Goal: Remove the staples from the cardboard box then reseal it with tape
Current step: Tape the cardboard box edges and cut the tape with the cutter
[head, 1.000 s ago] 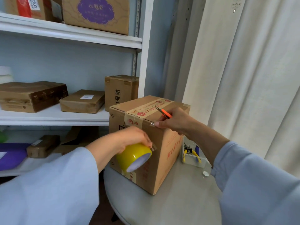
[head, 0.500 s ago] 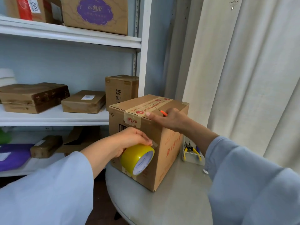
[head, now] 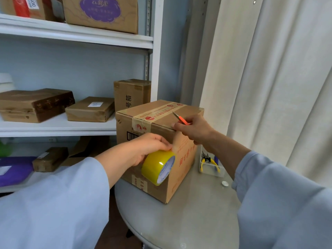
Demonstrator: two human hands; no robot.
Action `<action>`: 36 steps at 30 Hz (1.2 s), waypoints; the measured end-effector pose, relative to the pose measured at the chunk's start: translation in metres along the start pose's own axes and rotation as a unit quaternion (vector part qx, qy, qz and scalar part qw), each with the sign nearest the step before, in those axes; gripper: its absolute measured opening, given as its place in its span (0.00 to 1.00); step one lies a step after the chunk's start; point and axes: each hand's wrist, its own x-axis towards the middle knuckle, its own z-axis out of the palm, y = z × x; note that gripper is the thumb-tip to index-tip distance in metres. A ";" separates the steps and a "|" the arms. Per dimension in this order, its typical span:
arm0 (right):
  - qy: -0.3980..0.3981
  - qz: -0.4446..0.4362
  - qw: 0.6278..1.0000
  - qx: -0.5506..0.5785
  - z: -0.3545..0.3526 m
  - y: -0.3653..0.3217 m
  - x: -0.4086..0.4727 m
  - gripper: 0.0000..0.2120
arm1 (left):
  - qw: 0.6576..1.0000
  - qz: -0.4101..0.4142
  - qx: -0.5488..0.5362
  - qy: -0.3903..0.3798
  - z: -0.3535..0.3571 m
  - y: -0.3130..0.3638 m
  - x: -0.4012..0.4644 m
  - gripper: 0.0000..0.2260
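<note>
I see the box (head: 158,139) standing on the round worktop (head: 188,218). My left hand (head: 149,146) grips the yellow tape roll (head: 158,169) against its near corner. My right hand (head: 194,128) pinches an orange cutter (head: 180,119) at the top edge.

Matt brown cardboard box (head: 181,159) on a smooth, pale grey table (head: 194,212).
A glossy yellow plastic tape roll (head: 158,167) catches the light; shiny printed tape (head: 158,113) crosses the box top. Pale blue cloth sleeves (head: 53,209); cream cloth curtain (head: 269,78); white painted shelf (head: 59,125).
</note>
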 end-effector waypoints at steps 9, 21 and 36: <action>-0.033 0.042 0.997 -0.053 -0.014 0.007 -0.027 0.17 | 0.999 -0.019 -0.051 0.007 0.020 0.002 -0.013 0.05; 0.028 -0.004 0.994 -0.102 -0.017 0.048 -0.036 0.07 | 0.999 -0.019 -0.037 0.004 0.066 0.008 -0.013 0.05; 0.073 0.049 0.987 -0.137 -0.021 0.140 -0.022 0.08 | 0.989 -0.054 -0.139 0.023 0.141 -0.034 0.032 0.11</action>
